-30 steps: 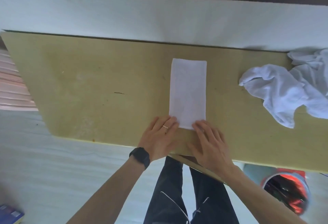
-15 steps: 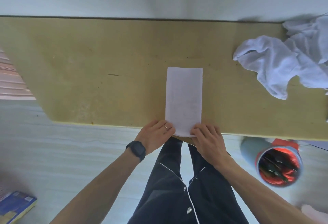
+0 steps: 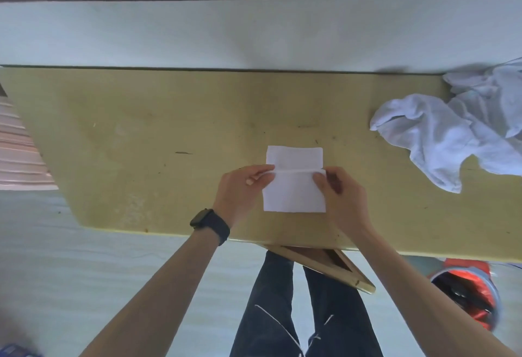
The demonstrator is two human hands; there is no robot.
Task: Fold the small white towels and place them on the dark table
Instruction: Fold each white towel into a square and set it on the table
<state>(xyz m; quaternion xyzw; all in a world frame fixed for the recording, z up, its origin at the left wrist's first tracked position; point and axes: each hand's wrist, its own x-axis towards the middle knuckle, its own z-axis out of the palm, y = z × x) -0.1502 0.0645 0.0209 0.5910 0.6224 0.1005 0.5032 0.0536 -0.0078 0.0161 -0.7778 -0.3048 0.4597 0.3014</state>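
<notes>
A small white towel [image 3: 294, 191] lies on the yellowish table [image 3: 141, 142], folded into a narrow strip with its near end lifted and doubled over towards the far end. My left hand [image 3: 243, 188] pinches the left corner of that lifted edge. My right hand [image 3: 340, 191] pinches the right corner. The far part of the towel still lies flat on the table. A heap of crumpled white towels [image 3: 454, 130] sits at the table's right end.
A wooden frame [image 3: 324, 265] sticks out under the table's near edge by my legs. A red and grey bucket [image 3: 466, 296] stands on the floor at the right. A slatted pink surface [image 3: 19, 156] lies at the left.
Both hands took the towel's near end, lifted it and carried it away from me over the strip. The visible towel is now about half as long.
</notes>
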